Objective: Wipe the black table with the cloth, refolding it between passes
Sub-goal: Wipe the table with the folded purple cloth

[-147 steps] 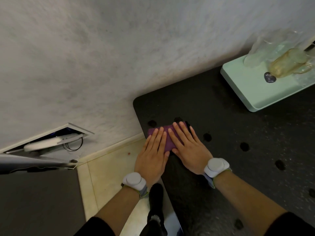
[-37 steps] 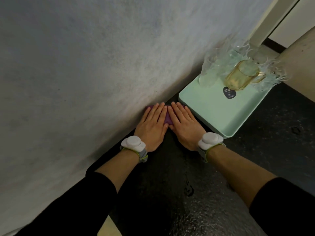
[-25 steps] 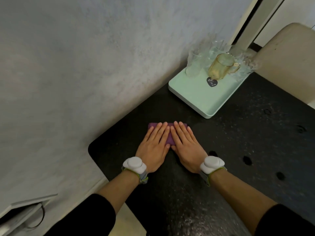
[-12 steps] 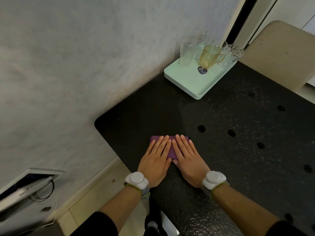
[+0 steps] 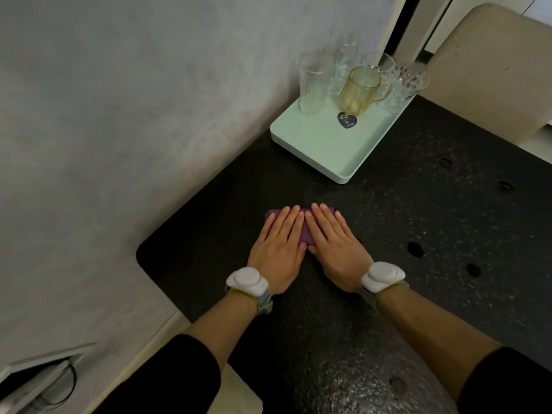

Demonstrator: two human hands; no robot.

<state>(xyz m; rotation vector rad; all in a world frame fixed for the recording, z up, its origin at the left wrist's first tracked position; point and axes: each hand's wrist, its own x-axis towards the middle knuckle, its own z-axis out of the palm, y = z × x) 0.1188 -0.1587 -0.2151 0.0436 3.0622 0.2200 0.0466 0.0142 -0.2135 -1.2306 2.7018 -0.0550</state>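
A small folded purple cloth (image 5: 306, 234) lies on the black speckled table (image 5: 403, 222), near its left edge. My left hand (image 5: 279, 245) and my right hand (image 5: 334, 242) lie flat on it side by side, fingers straight and pointing away from me, pressing it down. Most of the cloth is hidden beneath the fingers; only its far corners and a strip between the hands show. Each wrist carries a white sensor band.
A mint-green tray (image 5: 331, 146) with several clear glasses and an amber glass mug (image 5: 360, 91) stands at the back by the grey wall (image 5: 149, 100). A beige chair back (image 5: 493, 67) rises behind the table on the right. Small round holes dot the tabletop on the right.
Over the last second and a half both hands slid the cloth back from the wall beside the tray toward me. In the last half second they pushed it away from me again.
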